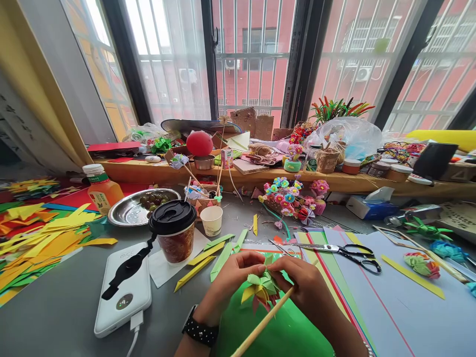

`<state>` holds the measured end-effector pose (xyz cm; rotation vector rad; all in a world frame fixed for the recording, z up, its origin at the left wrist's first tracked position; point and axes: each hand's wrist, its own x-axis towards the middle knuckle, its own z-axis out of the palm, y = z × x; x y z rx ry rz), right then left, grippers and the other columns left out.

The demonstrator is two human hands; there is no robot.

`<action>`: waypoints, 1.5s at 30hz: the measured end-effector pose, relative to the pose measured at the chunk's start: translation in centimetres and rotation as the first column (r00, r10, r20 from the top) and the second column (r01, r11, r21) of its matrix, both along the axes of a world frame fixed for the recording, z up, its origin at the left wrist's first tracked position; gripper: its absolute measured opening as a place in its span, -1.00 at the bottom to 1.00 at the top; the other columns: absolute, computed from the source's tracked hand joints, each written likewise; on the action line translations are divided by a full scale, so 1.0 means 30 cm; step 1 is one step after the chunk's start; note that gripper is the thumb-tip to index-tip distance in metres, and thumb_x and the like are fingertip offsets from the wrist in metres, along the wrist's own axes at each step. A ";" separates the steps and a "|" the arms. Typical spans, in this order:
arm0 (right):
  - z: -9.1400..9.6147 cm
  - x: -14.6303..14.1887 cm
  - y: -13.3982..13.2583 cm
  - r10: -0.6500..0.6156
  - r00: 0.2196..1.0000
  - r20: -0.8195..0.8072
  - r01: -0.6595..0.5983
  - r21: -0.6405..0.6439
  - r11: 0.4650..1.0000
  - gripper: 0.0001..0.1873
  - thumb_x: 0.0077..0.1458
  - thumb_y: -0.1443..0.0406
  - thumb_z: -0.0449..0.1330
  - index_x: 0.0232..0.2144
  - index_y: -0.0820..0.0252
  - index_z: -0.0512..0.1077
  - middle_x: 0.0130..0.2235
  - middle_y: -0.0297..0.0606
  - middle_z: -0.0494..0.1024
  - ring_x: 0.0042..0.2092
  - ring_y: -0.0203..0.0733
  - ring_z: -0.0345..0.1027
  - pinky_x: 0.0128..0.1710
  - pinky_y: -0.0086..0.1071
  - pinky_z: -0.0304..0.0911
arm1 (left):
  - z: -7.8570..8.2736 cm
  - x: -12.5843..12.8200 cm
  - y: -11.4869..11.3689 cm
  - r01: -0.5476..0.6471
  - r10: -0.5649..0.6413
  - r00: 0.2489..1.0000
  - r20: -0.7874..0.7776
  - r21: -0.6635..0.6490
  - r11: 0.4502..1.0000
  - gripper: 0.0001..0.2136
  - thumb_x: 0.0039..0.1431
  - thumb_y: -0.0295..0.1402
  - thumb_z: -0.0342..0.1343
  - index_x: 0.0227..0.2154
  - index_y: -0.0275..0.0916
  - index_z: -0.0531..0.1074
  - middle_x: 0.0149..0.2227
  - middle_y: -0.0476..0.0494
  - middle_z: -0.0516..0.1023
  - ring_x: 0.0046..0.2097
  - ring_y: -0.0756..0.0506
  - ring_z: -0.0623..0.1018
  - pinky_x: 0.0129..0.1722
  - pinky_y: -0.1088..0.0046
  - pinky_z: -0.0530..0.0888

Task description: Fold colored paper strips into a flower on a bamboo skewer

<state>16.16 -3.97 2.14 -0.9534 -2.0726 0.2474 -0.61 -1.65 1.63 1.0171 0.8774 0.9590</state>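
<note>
Both my hands are closed on a small folded paper flower [261, 290] with green, yellow and red petals, held over a green sheet [282, 327]. My left hand [226, 285] pinches the flower's left side; a black studded band sits on that wrist. My right hand [305, 287] pinches the top right of the flower. A thin wooden stick [260, 327] runs from the flower down towards me.
A lidded coffee cup [174, 230], a white power bank [124, 292], a small paper cup [211, 219] and a metal dish of olives [137, 208] lie left. Scissors [345, 254] rest on coloured sheets at right. Paper scraps [33, 238] pile far left. The sill holds craft clutter.
</note>
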 end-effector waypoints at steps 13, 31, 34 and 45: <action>0.012 0.010 -0.003 0.007 1.000 0.001 -0.007 -0.090 0.996 -0.95 0.03 0.36 0.13 -0.42 0.15 0.39 -0.45 -0.33 0.53 -0.41 -0.27 0.40 -0.46 -0.49 0.27 | 0.018 -0.003 -0.005 0.011 -0.007 0.997 -0.082 0.047 0.999 -0.80 -0.34 -0.34 0.33 -0.61 -0.33 0.49 -0.61 0.01 0.46 -0.51 0.05 0.37 -0.45 0.54 0.26; 0.012 -0.008 -0.010 0.016 0.999 -0.046 -0.004 0.237 0.972 -0.90 0.05 0.41 0.10 -0.43 0.20 0.42 -0.46 -0.25 0.54 -0.44 -0.28 0.41 -0.47 -0.48 0.31 | 0.005 0.000 -0.002 -0.079 0.081 0.996 0.022 -0.067 0.995 -0.76 -0.40 -0.35 0.34 -0.57 -0.31 0.48 -0.61 0.01 0.46 -0.53 0.04 0.40 -0.47 0.53 0.30; 0.021 -0.011 -0.018 0.030 0.999 -0.017 -0.023 0.285 0.958 -0.90 0.03 0.43 0.12 -0.42 0.19 0.42 -0.44 -0.26 0.56 -0.45 -0.28 0.42 -0.46 -0.47 0.31 | 0.003 -0.003 0.005 -0.085 0.086 0.996 0.014 -0.057 0.995 -0.76 -0.43 -0.36 0.35 -0.59 -0.32 0.49 -0.62 0.03 0.44 -0.56 0.06 0.37 -0.50 0.54 0.28; 0.008 -0.010 -0.014 -0.078 0.995 -0.056 0.091 0.293 0.952 -0.85 0.11 0.35 0.05 -0.40 0.19 0.42 -0.49 -0.26 0.55 -0.46 -0.28 0.43 -0.48 -0.48 0.32 | 0.030 -0.004 -0.015 0.011 -0.012 0.999 0.034 0.038 0.999 -0.78 -0.25 -0.34 0.29 -0.46 -0.31 0.53 -0.47 -0.10 0.52 -0.40 -0.01 0.43 -0.36 0.51 0.31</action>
